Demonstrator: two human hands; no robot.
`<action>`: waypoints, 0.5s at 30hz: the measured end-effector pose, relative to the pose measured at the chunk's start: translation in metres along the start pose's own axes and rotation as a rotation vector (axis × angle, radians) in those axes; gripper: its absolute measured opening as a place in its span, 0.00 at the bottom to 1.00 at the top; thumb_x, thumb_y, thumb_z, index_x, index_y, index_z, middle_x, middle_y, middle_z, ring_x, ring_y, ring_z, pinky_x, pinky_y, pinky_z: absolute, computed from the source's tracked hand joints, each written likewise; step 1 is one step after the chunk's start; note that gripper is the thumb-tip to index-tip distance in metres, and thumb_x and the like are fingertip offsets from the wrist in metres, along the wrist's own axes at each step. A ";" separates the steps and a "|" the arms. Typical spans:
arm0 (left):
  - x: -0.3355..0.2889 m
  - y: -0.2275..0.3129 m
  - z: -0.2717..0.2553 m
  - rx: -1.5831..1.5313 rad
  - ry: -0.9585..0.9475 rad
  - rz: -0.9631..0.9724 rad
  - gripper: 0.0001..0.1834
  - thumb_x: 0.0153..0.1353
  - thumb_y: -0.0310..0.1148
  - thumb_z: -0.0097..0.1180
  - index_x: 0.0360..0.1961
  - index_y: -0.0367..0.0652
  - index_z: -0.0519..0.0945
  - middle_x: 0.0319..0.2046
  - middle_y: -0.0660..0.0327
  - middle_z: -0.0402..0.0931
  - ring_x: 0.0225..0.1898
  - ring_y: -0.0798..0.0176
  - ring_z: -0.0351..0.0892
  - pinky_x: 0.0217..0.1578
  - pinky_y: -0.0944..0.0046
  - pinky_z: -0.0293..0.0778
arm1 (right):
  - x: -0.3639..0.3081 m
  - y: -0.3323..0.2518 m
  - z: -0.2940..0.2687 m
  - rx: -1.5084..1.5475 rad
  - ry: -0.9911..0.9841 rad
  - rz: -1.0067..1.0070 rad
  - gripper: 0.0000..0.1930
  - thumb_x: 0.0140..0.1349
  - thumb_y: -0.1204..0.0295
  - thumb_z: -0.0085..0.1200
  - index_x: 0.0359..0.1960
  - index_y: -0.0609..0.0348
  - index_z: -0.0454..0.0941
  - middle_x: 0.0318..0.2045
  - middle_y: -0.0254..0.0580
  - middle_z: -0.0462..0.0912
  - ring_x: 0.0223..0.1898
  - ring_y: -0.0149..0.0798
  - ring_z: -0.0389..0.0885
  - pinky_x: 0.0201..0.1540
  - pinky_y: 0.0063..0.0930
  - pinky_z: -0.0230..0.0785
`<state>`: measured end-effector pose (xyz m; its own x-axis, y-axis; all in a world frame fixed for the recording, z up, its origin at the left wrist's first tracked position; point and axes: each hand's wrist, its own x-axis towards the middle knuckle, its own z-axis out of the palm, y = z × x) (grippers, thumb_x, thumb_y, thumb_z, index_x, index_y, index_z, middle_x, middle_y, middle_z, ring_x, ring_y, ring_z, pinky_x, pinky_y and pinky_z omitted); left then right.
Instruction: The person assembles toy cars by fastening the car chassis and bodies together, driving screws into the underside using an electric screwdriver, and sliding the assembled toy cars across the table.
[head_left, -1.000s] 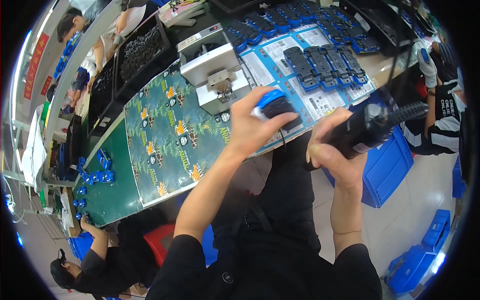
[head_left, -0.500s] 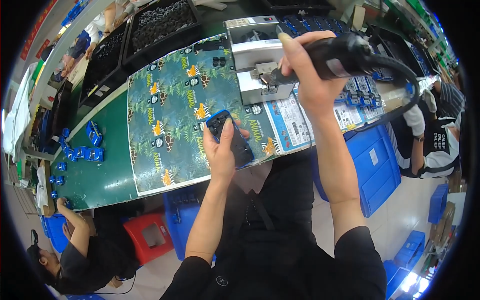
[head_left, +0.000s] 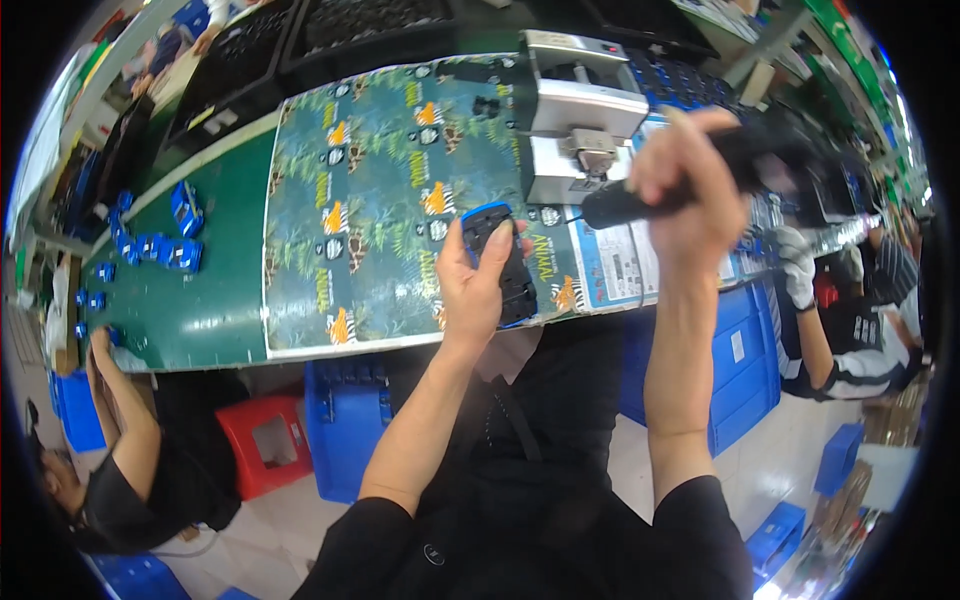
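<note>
My left hand (head_left: 470,298) grips a toy car (head_left: 518,288), blue at the rim, with its black underside facing up and my thumb across it. It is held just above the table's near edge. Wrapped round a black electric screwdriver (head_left: 755,165), my right hand (head_left: 700,190) is raised to the right of the car. The tool's tip points left and down, apart from the car. Behind it stands a silver screw feeder (head_left: 585,100) with a small metal outlet block (head_left: 592,152) at its front. Motion blurs the right hand and the tool.
A printed jungle-pattern sheet (head_left: 375,240) covers the table. Small black parts (head_left: 487,107) lie on it. Blue toy cars (head_left: 170,252) sit at left; black trays (head_left: 225,90) line the back. A person (head_left: 130,440) works at left, another's gloved hand (head_left: 797,265) at right. Blue bins (head_left: 745,375) stand below.
My right hand has drawn the screwdriver away from the feeder's outlet, toward me. The view has shifted, and the car in my left hand sits a little farther right in it.
</note>
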<state>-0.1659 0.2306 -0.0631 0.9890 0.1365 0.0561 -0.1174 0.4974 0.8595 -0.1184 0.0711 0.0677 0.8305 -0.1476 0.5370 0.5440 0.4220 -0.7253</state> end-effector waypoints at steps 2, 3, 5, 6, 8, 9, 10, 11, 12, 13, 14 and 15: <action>-0.001 0.002 0.001 0.019 0.020 0.000 0.14 0.67 0.37 0.58 0.47 0.40 0.75 0.39 0.57 0.82 0.35 0.67 0.82 0.36 0.67 0.79 | -0.009 -0.017 0.008 0.143 -0.065 -0.048 0.04 0.62 0.77 0.53 0.34 0.63 0.71 0.17 0.37 0.69 0.15 0.33 0.70 0.24 0.29 0.70; 0.001 0.001 0.001 0.000 0.011 -0.004 0.14 0.67 0.38 0.58 0.47 0.41 0.75 0.38 0.57 0.82 0.35 0.67 0.82 0.36 0.66 0.79 | -0.012 -0.019 0.013 0.142 -0.067 -0.046 0.04 0.62 0.77 0.53 0.34 0.63 0.71 0.17 0.37 0.69 0.15 0.33 0.70 0.24 0.29 0.70; 0.000 0.000 0.002 -0.003 0.012 -0.001 0.13 0.69 0.37 0.56 0.47 0.41 0.74 0.35 0.59 0.81 0.34 0.68 0.82 0.36 0.67 0.79 | -0.019 -0.018 0.028 0.187 -0.185 -0.150 0.04 0.64 0.76 0.50 0.37 0.62 0.69 0.19 0.38 0.69 0.17 0.34 0.70 0.27 0.32 0.71; 0.000 -0.002 0.001 -0.001 0.016 0.003 0.13 0.69 0.37 0.56 0.47 0.41 0.74 0.35 0.59 0.81 0.34 0.68 0.82 0.36 0.67 0.79 | -0.024 -0.013 0.032 0.188 -0.175 -0.151 0.04 0.65 0.76 0.50 0.37 0.62 0.68 0.19 0.38 0.69 0.17 0.34 0.71 0.26 0.32 0.71; -0.001 -0.004 -0.001 -0.026 0.000 0.068 0.12 0.69 0.36 0.55 0.47 0.40 0.74 0.34 0.61 0.80 0.33 0.69 0.81 0.36 0.67 0.78 | -0.028 -0.005 0.043 0.191 -0.190 -0.146 0.05 0.64 0.77 0.52 0.36 0.62 0.68 0.20 0.39 0.71 0.17 0.33 0.71 0.27 0.31 0.71; -0.001 -0.004 0.000 -0.026 0.006 0.071 0.12 0.69 0.36 0.55 0.47 0.40 0.74 0.34 0.61 0.80 0.33 0.69 0.81 0.36 0.67 0.78 | -0.029 -0.001 0.043 0.195 -0.195 -0.143 0.05 0.64 0.77 0.52 0.36 0.62 0.68 0.20 0.39 0.71 0.17 0.33 0.71 0.27 0.31 0.71; 0.000 -0.004 0.000 -0.017 -0.003 0.088 0.12 0.69 0.35 0.55 0.47 0.39 0.73 0.35 0.60 0.80 0.33 0.71 0.80 0.34 0.69 0.78 | -0.030 0.002 0.044 0.131 -0.211 -0.147 0.03 0.65 0.75 0.48 0.36 0.60 0.68 0.20 0.38 0.70 0.18 0.33 0.70 0.28 0.32 0.70; 0.000 -0.004 0.000 -0.009 -0.012 0.104 0.12 0.69 0.34 0.55 0.47 0.37 0.72 0.35 0.60 0.80 0.32 0.72 0.80 0.32 0.71 0.78 | -0.031 0.005 0.044 0.067 -0.227 -0.151 0.03 0.66 0.74 0.44 0.35 0.58 0.67 0.20 0.36 0.68 0.18 0.33 0.68 0.29 0.32 0.69; 0.001 -0.004 0.001 -0.010 -0.011 0.105 0.12 0.69 0.34 0.55 0.47 0.37 0.72 0.35 0.60 0.80 0.32 0.72 0.80 0.32 0.71 0.78 | -0.032 0.007 0.044 0.066 -0.228 -0.150 0.03 0.66 0.74 0.44 0.35 0.58 0.67 0.20 0.36 0.68 0.18 0.33 0.68 0.29 0.32 0.69; 0.002 -0.004 0.002 -0.015 -0.006 0.092 0.12 0.69 0.33 0.55 0.46 0.36 0.72 0.35 0.60 0.80 0.32 0.72 0.80 0.32 0.71 0.78 | -0.032 0.010 0.045 0.058 -0.221 -0.143 0.02 0.66 0.75 0.45 0.35 0.58 0.67 0.20 0.37 0.69 0.19 0.33 0.69 0.29 0.33 0.69; 0.002 -0.003 0.003 -0.019 -0.001 0.078 0.12 0.69 0.33 0.56 0.46 0.36 0.72 0.35 0.60 0.80 0.32 0.72 0.80 0.32 0.71 0.78 | -0.033 0.012 0.045 0.048 -0.213 -0.135 0.01 0.65 0.76 0.46 0.35 0.58 0.67 0.20 0.37 0.69 0.19 0.33 0.70 0.29 0.33 0.70; 0.002 -0.002 0.003 -0.020 -0.003 0.076 0.12 0.69 0.33 0.56 0.46 0.36 0.72 0.35 0.60 0.80 0.32 0.72 0.80 0.32 0.71 0.78 | -0.035 0.013 0.047 0.025 -0.173 -0.119 0.02 0.65 0.76 0.46 0.35 0.58 0.67 0.20 0.37 0.69 0.19 0.33 0.70 0.29 0.33 0.70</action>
<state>-0.1630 0.2275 -0.0635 0.9775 0.1721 0.1219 -0.1936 0.5030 0.8423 -0.1461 0.1245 0.0594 0.7266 -0.0424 0.6858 0.6319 0.4332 -0.6427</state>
